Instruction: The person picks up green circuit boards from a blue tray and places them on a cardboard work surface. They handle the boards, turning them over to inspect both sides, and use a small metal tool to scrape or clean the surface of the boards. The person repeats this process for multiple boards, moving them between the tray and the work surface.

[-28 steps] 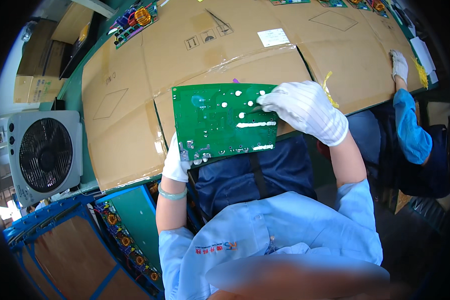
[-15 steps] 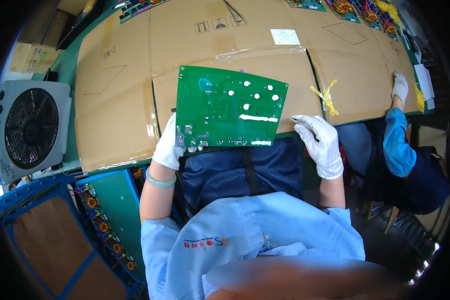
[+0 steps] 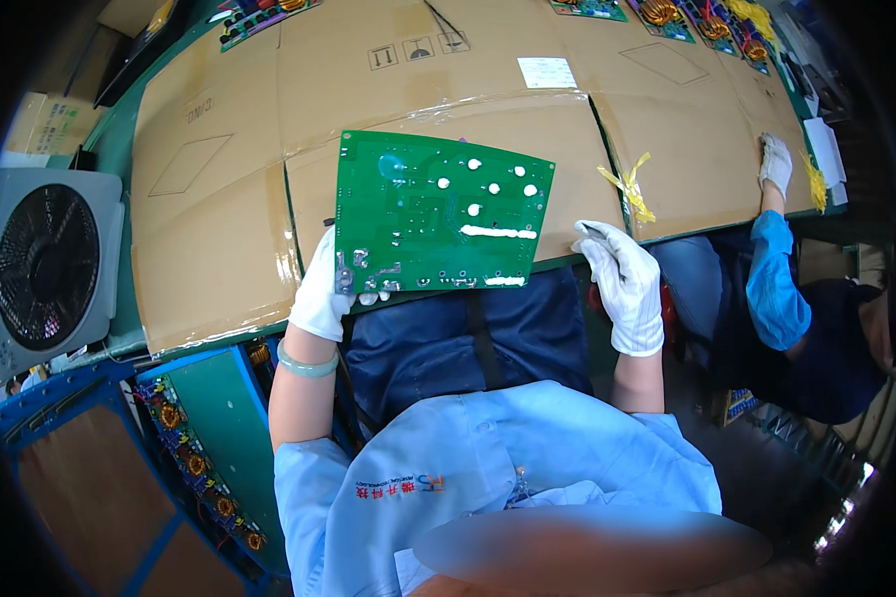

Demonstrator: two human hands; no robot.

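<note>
A green circuit board (image 3: 418, 224) is held up and tilted over the front edge of the cardboard. Its face toward me has white blobs and two white strips, plus solder spots along the lower edge. My left hand (image 3: 317, 297), in a white glove, grips the board's lower left corner; part of the fingers is hidden behind it. To the right of the board and apart from it is my right hand (image 3: 627, 289), also gloved. Its fingers are bent together, and something small and dark shows at the fingertips, too small to name.
Flattened cardboard (image 3: 219, 269) covers the bench. A box fan (image 3: 45, 264) stands at the left. A rack at lower left holds boards with copper coils (image 3: 196, 465); more boards (image 3: 659, 15) lie at the far edge. Yellow ties (image 3: 629, 187) and another person's gloved hand (image 3: 776, 164) are on the right.
The whole view has shifted slightly, so most things sit a little further left in the picture. My grip on the board looks the same, and my right hand stays beside it.
</note>
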